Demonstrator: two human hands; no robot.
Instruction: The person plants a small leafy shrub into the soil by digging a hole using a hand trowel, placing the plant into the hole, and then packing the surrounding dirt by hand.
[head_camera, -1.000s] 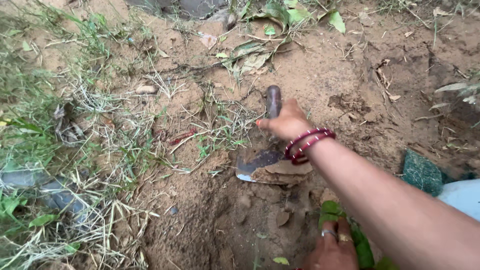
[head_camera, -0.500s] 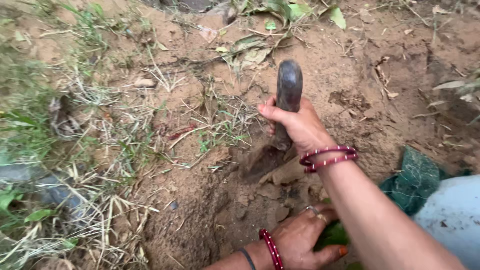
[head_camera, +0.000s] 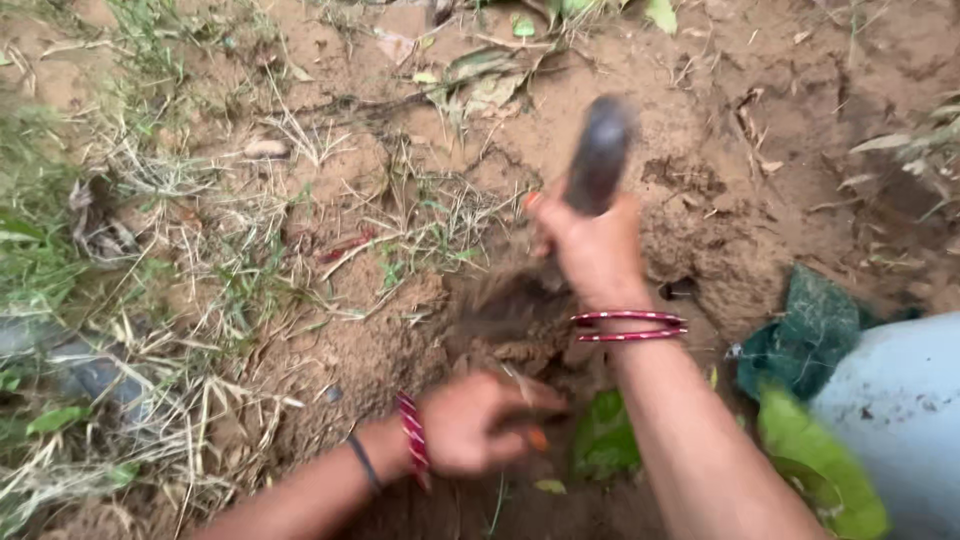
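Bare brown soil fills the frame, with dry grass (head_camera: 200, 260) and green blades down the left side and fallen leaves (head_camera: 480, 80) at the upper centre. Your right hand (head_camera: 590, 250) sits just right of centre, fingers wrapped tight around the dark handle of a digging tool (head_camera: 598, 155); its long axis runs steeply, handle end toward the top of the frame, blade end down into the blurred, loose earth of the hole (head_camera: 510, 320). Your left hand (head_camera: 480, 420), lower centre, rests in that hole with its fingers curled on soil, beside a green leaf (head_camera: 605, 440). At the lower right lies a pale sack (head_camera: 900, 410) against dark green mesh (head_camera: 810, 330).
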